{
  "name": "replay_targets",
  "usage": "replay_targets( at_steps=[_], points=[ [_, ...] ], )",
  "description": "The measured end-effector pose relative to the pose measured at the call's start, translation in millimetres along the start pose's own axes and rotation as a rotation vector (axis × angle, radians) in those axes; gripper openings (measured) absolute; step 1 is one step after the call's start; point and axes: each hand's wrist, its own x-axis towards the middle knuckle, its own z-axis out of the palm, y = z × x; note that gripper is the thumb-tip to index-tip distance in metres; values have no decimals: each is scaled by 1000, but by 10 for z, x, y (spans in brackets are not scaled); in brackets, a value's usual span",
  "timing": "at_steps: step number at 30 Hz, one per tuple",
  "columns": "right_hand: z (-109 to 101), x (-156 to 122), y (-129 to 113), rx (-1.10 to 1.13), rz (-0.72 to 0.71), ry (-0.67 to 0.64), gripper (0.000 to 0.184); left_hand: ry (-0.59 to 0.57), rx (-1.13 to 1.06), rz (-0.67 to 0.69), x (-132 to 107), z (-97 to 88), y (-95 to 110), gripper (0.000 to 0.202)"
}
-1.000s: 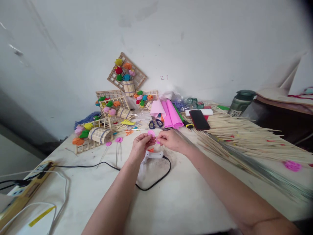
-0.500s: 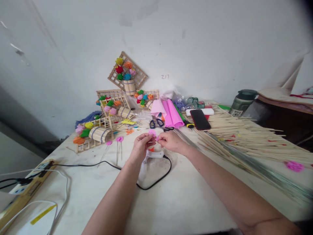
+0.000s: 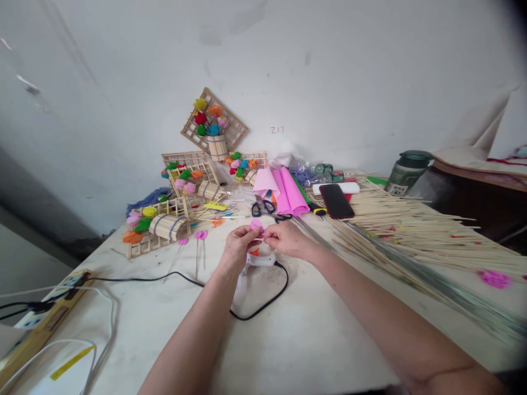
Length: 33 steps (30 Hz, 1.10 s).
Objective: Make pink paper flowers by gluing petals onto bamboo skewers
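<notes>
Between my two hands is a small pink paper petal piece (image 3: 256, 225). My left hand (image 3: 240, 241) pinches it between thumb and fingers. My right hand (image 3: 284, 238) is closed at the petal's right edge, its fingertips pinched on the pink paper. Just below the hands lies a white glue gun (image 3: 260, 260) with an orange part near its top and a black cord; my left wrist hides part of it. Left of my hands, pink paper flowers on thin wire stems (image 3: 201, 235) lie on the table.
Stick trellises with paper flowers (image 3: 168, 226) stand at the back left. Pink paper rolls (image 3: 291, 192), scissors (image 3: 263, 208) and a phone (image 3: 336, 201) lie beyond my hands. Many thin wooden sticks (image 3: 403, 219) cover the right side, near a green bottle (image 3: 409, 172). A power strip (image 3: 49, 307) sits at the left.
Both hands stay in nearly the same place. The pink petal piece between them has turned slightly, and the fingertips have shifted a little.
</notes>
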Motion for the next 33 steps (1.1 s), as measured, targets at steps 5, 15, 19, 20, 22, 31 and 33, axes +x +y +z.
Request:
replay_targets(
  at_steps=[5, 15, 19, 20, 22, 31, 33],
  points=[
    [-13, -8, -34, 8, 25, -24, 14, -3, 27, 14, -5, 5, -4, 19],
    [-153, 30, 140, 245, 70, 46, 28, -74, 22, 7, -47, 29, 44, 20],
    [-142, 39, 124, 389, 63, 70, 29, -168, 50, -55, -100, 89, 49, 22],
    [-134, 34, 104, 427, 57, 47, 27, -186, 61, -63, -111, 105, 49, 22],
    [-115, 22, 66, 500, 56, 20, 22, -205, 85, -68, -129, 132, 46, 23],
    [-66, 41, 27, 644, 116, 143, 10, -214, 121, -64, -139, 154, 0, 23],
    [-65, 42, 22, 643, 144, 166, 11, -207, 116, -62, -139, 158, -3, 24]
  ],
)
